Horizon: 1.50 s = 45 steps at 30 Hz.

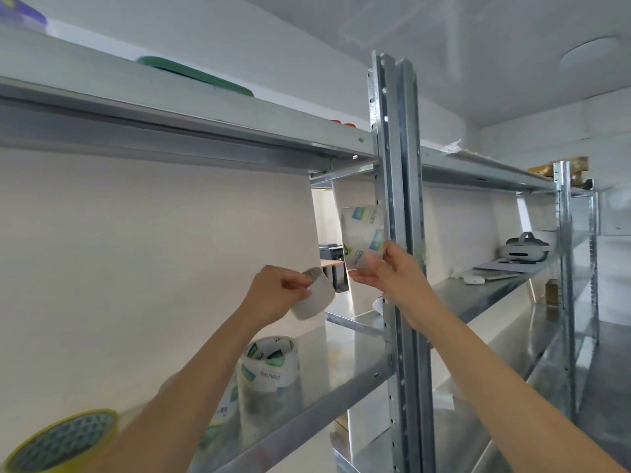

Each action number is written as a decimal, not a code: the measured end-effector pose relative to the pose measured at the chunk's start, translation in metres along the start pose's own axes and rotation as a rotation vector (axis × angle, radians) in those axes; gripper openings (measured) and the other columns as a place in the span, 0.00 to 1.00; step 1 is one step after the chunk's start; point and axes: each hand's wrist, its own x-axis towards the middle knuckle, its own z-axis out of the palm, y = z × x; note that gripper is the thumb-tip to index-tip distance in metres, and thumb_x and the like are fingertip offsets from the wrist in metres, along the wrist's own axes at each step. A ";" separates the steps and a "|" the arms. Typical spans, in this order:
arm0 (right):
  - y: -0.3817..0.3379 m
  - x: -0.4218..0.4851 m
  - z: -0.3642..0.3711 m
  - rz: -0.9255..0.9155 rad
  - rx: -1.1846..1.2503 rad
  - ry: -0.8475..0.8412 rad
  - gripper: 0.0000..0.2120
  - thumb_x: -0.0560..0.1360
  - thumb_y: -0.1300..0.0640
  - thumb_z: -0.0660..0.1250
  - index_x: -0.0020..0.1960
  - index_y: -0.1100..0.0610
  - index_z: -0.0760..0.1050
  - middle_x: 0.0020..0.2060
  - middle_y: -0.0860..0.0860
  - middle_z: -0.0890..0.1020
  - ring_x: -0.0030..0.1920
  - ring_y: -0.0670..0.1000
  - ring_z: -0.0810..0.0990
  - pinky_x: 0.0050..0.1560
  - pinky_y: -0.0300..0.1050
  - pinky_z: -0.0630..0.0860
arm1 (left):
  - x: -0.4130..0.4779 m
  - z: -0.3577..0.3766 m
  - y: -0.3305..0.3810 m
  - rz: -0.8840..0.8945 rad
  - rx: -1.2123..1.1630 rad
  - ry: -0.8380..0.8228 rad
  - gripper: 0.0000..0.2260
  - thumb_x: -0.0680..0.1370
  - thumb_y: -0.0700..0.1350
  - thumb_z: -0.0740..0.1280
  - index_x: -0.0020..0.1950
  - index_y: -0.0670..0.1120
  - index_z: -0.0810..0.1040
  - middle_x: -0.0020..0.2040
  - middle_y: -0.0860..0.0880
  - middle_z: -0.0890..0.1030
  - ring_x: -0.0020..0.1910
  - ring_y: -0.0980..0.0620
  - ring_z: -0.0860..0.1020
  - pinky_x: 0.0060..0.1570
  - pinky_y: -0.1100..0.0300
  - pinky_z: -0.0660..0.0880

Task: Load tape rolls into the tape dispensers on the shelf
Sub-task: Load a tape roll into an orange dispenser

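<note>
My left hand is closed around a small pale tape roll, held up in front of the shelf's white back wall. My right hand pinches a clear printed wrapper or tape strip, which stands upright just beside the roll. Below my left forearm, clear tape rolls with green print are stacked on the metal shelf. A yellow-edged tape roll lies at the bottom left. No tape dispenser shows in this view.
A steel upright post stands right behind my right hand. The upper shelf carries a green tray. The right bay's shelf holds a white headset and flat items.
</note>
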 end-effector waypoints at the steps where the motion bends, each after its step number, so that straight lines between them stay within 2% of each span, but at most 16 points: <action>1: -0.002 0.000 -0.003 -0.008 0.002 -0.001 0.08 0.80 0.60 0.61 0.57 0.64 0.70 0.56 0.57 0.80 0.43 0.53 0.86 0.50 0.48 0.82 | 0.001 0.006 -0.002 0.018 0.090 -0.051 0.08 0.70 0.36 0.74 0.49 0.44 0.85 0.42 0.51 0.83 0.40 0.58 0.78 0.37 0.78 0.69; 4: -0.007 -0.001 -0.010 -0.026 -0.033 0.007 0.09 0.80 0.59 0.62 0.57 0.63 0.70 0.56 0.54 0.80 0.43 0.51 0.86 0.48 0.44 0.82 | 0.003 0.027 -0.009 0.033 0.242 -0.170 0.08 0.71 0.38 0.74 0.48 0.46 0.86 0.46 0.50 0.85 0.42 0.58 0.79 0.40 0.76 0.69; 7: -0.010 -0.002 -0.017 -0.041 -0.031 0.011 0.08 0.80 0.58 0.62 0.57 0.61 0.71 0.55 0.54 0.80 0.43 0.51 0.86 0.47 0.42 0.82 | 0.002 0.043 -0.014 0.030 0.321 -0.230 0.07 0.71 0.38 0.73 0.48 0.46 0.86 0.46 0.50 0.85 0.42 0.57 0.78 0.36 0.78 0.68; 10: -0.011 -0.003 -0.023 -0.043 -0.024 0.010 0.10 0.79 0.58 0.62 0.58 0.62 0.70 0.55 0.54 0.80 0.44 0.52 0.86 0.48 0.43 0.82 | 0.003 0.050 -0.017 0.032 0.345 -0.246 0.07 0.71 0.37 0.72 0.47 0.45 0.86 0.44 0.50 0.84 0.43 0.57 0.78 0.36 0.78 0.67; 15: -0.010 -0.007 -0.029 -0.031 -0.035 0.018 0.12 0.80 0.59 0.62 0.58 0.66 0.69 0.54 0.55 0.81 0.43 0.51 0.86 0.46 0.40 0.82 | 0.002 0.052 -0.021 0.013 0.356 -0.261 0.07 0.71 0.37 0.72 0.45 0.46 0.86 0.39 0.56 0.81 0.39 0.60 0.77 0.33 0.79 0.67; 21: -0.010 -0.013 -0.034 -0.024 -0.008 0.020 0.08 0.80 0.59 0.61 0.56 0.62 0.70 0.53 0.53 0.80 0.43 0.51 0.86 0.47 0.42 0.82 | 0.000 0.055 -0.027 0.031 0.400 -0.260 0.08 0.72 0.36 0.69 0.45 0.46 0.86 0.37 0.54 0.81 0.39 0.58 0.77 0.33 0.78 0.68; 23: -0.010 -0.015 -0.036 -0.018 0.002 0.012 0.06 0.80 0.60 0.61 0.55 0.61 0.71 0.53 0.53 0.81 0.43 0.51 0.86 0.47 0.42 0.82 | -0.002 0.056 -0.028 0.031 0.384 -0.249 0.08 0.73 0.37 0.68 0.44 0.46 0.86 0.35 0.56 0.80 0.36 0.58 0.75 0.32 0.77 0.67; 25: -0.008 -0.017 -0.036 -0.014 -0.004 0.007 0.07 0.79 0.59 0.61 0.56 0.61 0.71 0.53 0.52 0.81 0.43 0.51 0.86 0.47 0.41 0.82 | -0.004 0.056 -0.026 0.039 0.369 -0.222 0.07 0.75 0.39 0.68 0.47 0.45 0.86 0.37 0.57 0.80 0.37 0.60 0.75 0.37 0.76 0.67; 27: -0.008 -0.018 -0.036 -0.006 -0.014 0.005 0.07 0.79 0.59 0.62 0.56 0.61 0.71 0.53 0.52 0.81 0.43 0.51 0.86 0.47 0.41 0.82 | -0.004 0.055 -0.019 0.039 0.353 -0.176 0.09 0.75 0.37 0.66 0.50 0.46 0.85 0.43 0.54 0.81 0.42 0.58 0.77 0.43 0.74 0.68; 30: -0.008 -0.019 -0.035 0.001 -0.004 -0.006 0.07 0.79 0.59 0.62 0.56 0.60 0.71 0.53 0.53 0.80 0.42 0.51 0.86 0.45 0.40 0.82 | -0.005 0.050 0.000 0.052 0.114 -0.031 0.09 0.74 0.37 0.68 0.45 0.50 0.85 0.43 0.54 0.84 0.40 0.61 0.80 0.44 0.73 0.72; 32: -0.009 -0.019 -0.034 -0.001 0.004 -0.013 0.08 0.79 0.59 0.62 0.57 0.60 0.71 0.53 0.53 0.81 0.42 0.51 0.86 0.44 0.40 0.82 | -0.008 0.046 0.020 0.044 -0.216 0.037 0.08 0.73 0.37 0.70 0.44 0.50 0.85 0.43 0.51 0.85 0.41 0.58 0.82 0.50 0.62 0.78; 34: -0.010 -0.020 -0.033 -0.010 0.018 -0.020 0.08 0.79 0.60 0.62 0.57 0.61 0.71 0.52 0.53 0.81 0.41 0.52 0.86 0.43 0.40 0.82 | -0.013 0.042 0.043 0.022 -0.477 0.036 0.05 0.74 0.40 0.71 0.48 0.46 0.84 0.45 0.47 0.86 0.45 0.51 0.84 0.53 0.55 0.79; 36: -0.012 -0.021 -0.032 -0.023 0.024 -0.028 0.08 0.79 0.61 0.62 0.58 0.63 0.71 0.51 0.55 0.81 0.42 0.54 0.86 0.44 0.42 0.82 | -0.017 0.040 0.062 0.030 -0.605 -0.009 0.08 0.73 0.42 0.72 0.51 0.45 0.84 0.49 0.45 0.85 0.50 0.47 0.83 0.53 0.54 0.79; 40: -0.020 -0.025 -0.030 -0.033 0.068 -0.046 0.09 0.79 0.61 0.62 0.58 0.63 0.71 0.50 0.56 0.81 0.42 0.55 0.86 0.42 0.41 0.82 | -0.026 0.042 0.085 0.091 -0.541 -0.032 0.13 0.71 0.38 0.74 0.55 0.45 0.82 0.50 0.45 0.85 0.50 0.49 0.83 0.51 0.59 0.79; 42: -0.024 -0.028 -0.030 -0.040 0.090 -0.056 0.09 0.79 0.60 0.62 0.57 0.62 0.71 0.50 0.56 0.81 0.41 0.55 0.85 0.42 0.40 0.82 | -0.030 0.041 0.090 0.111 -0.508 -0.017 0.15 0.70 0.35 0.74 0.55 0.46 0.81 0.48 0.45 0.85 0.47 0.52 0.83 0.47 0.62 0.79; 45: -0.030 -0.033 -0.032 -0.057 0.066 -0.089 0.06 0.79 0.60 0.63 0.54 0.60 0.73 0.48 0.54 0.82 0.39 0.54 0.85 0.39 0.43 0.82 | -0.034 0.037 0.094 0.102 -0.512 0.015 0.14 0.69 0.33 0.74 0.52 0.45 0.81 0.44 0.47 0.85 0.44 0.52 0.83 0.46 0.61 0.80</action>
